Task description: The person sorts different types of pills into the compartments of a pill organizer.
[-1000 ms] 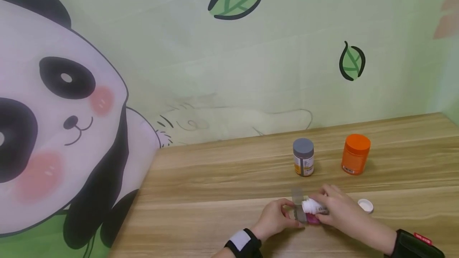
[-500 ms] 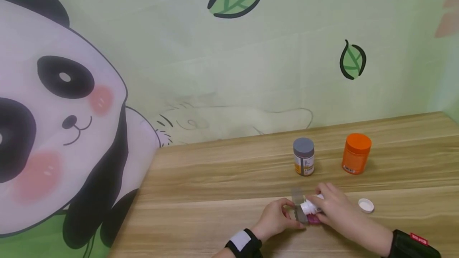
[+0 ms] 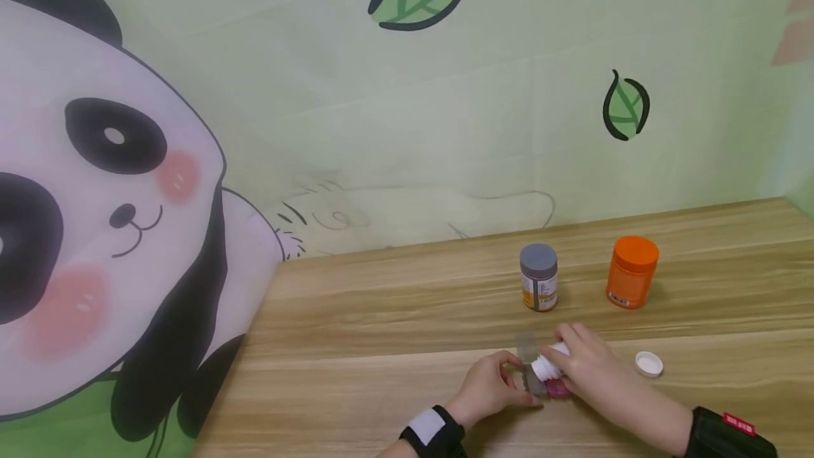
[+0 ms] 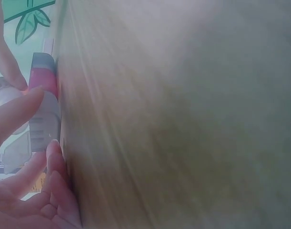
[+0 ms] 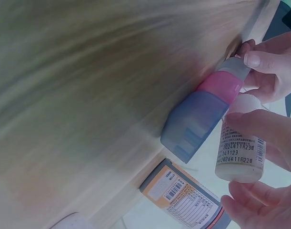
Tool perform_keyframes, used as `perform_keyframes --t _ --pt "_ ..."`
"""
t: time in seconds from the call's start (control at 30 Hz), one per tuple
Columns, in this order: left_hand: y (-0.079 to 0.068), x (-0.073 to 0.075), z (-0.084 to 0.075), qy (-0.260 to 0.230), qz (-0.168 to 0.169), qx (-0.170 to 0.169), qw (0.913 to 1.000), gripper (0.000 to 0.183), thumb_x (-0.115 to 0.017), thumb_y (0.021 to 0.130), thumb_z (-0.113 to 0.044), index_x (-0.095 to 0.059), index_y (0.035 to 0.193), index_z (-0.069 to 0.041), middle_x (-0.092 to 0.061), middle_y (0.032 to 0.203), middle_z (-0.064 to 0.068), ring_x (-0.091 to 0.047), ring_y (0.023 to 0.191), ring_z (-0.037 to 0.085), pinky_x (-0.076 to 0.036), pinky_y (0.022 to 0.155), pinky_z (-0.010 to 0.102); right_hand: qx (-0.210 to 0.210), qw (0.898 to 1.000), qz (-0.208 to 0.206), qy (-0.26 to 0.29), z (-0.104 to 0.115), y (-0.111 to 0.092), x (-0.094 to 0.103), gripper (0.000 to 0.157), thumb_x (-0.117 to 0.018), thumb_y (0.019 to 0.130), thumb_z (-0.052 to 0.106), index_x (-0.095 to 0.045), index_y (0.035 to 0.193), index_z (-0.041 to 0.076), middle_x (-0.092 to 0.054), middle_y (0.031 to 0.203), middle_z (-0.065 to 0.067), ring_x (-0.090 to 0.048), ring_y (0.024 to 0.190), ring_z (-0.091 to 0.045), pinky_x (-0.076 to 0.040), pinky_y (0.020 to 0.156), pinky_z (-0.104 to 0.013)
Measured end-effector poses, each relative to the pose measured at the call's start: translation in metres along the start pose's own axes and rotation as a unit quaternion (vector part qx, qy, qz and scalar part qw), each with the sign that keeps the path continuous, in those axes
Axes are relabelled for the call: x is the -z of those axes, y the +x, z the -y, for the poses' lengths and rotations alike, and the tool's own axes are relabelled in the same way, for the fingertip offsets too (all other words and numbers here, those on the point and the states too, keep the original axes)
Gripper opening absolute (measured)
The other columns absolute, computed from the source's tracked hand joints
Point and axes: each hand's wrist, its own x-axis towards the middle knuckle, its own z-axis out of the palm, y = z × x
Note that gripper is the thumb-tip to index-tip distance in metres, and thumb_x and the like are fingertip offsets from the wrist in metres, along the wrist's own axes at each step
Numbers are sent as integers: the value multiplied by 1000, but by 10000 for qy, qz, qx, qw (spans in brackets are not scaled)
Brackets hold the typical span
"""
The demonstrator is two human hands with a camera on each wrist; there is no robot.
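Observation:
My left hand (image 3: 486, 389) holds a small pill case (image 3: 534, 382) at its left end on the table, thumb and fingers on its sides. In the right wrist view the case shows a grey part, a pink band (image 5: 221, 87) and a translucent blue end. A clear flap (image 3: 526, 347) stands out from its far side. Over the case, my right hand (image 3: 593, 360) grips a white pill bottle (image 3: 548, 365), tilted with its uncapped mouth down toward the case. Printed dates show on the bottle's label (image 5: 240, 148). Whether anything comes out of the mouth, I cannot tell.
A white cap (image 3: 649, 364) lies on the wooden table (image 3: 356, 316), right of my right hand. Behind the hands stand a jar with a grey lid (image 3: 538, 280) and an orange jar (image 3: 632, 274). A panda-print cloth (image 3: 318, 90) hangs along the table's back edge.
My right hand has shifted slightly left, tipping the bottle more steeply mouth-down over the pill case. The left hand and the case have stayed in place.

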Motion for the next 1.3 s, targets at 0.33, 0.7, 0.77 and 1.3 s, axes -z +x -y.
perform_keyframes --t 0.33,0.7,0.77,1.3 --pt "0 0 -1 0 5 54 10000 40 -80 60 -13 -59 93 -5 -44 52 -9 -39 44 1 -31 40 16 335 9993 -106 -103 1 0 -2 33 -62 58 3 -67 90 6 -50 90 -15 -47 79 -26 -48 65 -38" --pt "-1 1 -1 24 20 -62 10000 40 -80 61 -13 -59 93 -4 -43 52 -9 -38 43 1 -30 39 15 417 9989 -143 -142 1 0 -3 32 -59 59 -1 -67 89 4 -50 91 -16 -47 80 -27 -48 67 -38" --pt "0 1 0 17 26 -80 10000 40 -80 61 -13 -59 94 -3 -44 52 -9 -38 44 0 -31 40 15 388 9990 -127 -159 0 0 -3 35 -65 55 -1 -68 89 4 -50 91 -16 -47 80 -26 -48 67 -38" --pt "1 1 0 28 91 141 9999 40 -80 62 -16 -59 95 -4 -43 52 -8 -38 44 2 -30 39 16 1101 9881 -986 -426 3 5 -9 34 -32 77 5 -66 83 4 -52 89 -16 -49 77 -27 -47 66 -38"
